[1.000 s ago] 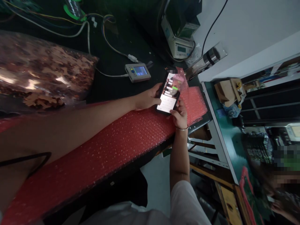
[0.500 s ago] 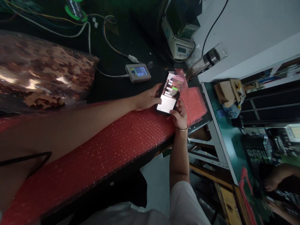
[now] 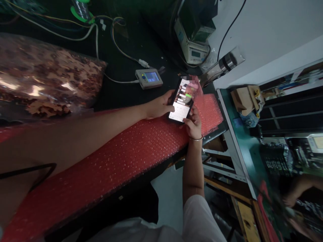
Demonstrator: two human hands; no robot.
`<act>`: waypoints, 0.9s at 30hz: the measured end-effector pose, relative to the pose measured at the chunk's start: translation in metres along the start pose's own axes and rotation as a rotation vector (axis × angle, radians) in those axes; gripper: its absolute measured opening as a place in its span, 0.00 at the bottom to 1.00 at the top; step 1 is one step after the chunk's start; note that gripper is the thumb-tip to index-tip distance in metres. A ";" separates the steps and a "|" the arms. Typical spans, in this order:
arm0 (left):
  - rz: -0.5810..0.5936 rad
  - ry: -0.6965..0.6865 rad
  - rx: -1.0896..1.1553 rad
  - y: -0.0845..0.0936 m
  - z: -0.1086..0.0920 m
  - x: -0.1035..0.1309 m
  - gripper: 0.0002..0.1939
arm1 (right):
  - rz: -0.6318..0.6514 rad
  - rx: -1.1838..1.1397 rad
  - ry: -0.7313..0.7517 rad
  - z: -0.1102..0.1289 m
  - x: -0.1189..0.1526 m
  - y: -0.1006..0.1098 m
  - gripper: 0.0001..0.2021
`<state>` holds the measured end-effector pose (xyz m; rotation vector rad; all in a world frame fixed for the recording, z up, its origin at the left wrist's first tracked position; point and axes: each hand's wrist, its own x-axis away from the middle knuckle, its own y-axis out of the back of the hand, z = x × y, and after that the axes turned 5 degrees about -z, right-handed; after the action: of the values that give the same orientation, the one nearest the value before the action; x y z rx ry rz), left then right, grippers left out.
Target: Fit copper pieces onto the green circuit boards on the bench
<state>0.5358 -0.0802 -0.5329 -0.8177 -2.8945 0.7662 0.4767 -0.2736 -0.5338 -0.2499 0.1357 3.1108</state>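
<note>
A smartphone (image 3: 179, 113) with a lit screen is held between both hands above red bubble wrap (image 3: 141, 148). The screen shows a chat with a keyboard below it. My left hand (image 3: 160, 107) grips the phone's left edge, its thumb over the keyboard. On the lower right side, my right hand (image 3: 193, 122) is closed around the phone, thumb at the bottom corner of the screen. The other fingers are partly hidden behind the phone. A bracelet circles my right wrist.
A small device with a display (image 3: 149, 79) and cable lies beyond the phone. At left rests a clear bag of copper-coloured pieces (image 3: 50, 80). A digital scale (image 3: 194, 52), a clear bottle (image 3: 224, 64) and a solder spool (image 3: 82, 10) stand around. Another person's arm (image 3: 300, 188) shows at right.
My hands and the phone stay almost still; my left thumb shifts very slightly over the keyboard. At the far right, the other person's hands have moved and are blurred.
</note>
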 end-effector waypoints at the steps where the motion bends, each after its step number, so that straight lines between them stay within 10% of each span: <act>1: -0.002 -0.005 0.000 0.000 0.000 0.000 0.35 | 0.002 0.010 0.004 -0.001 0.000 0.000 0.30; 27: 0.011 0.022 0.015 -0.003 -0.001 0.001 0.31 | -0.219 0.004 -0.057 0.004 -0.001 -0.012 0.16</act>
<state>0.5334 -0.0811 -0.5308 -0.8354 -2.8638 0.7746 0.4774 -0.2614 -0.5311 -0.1630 0.1054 2.8960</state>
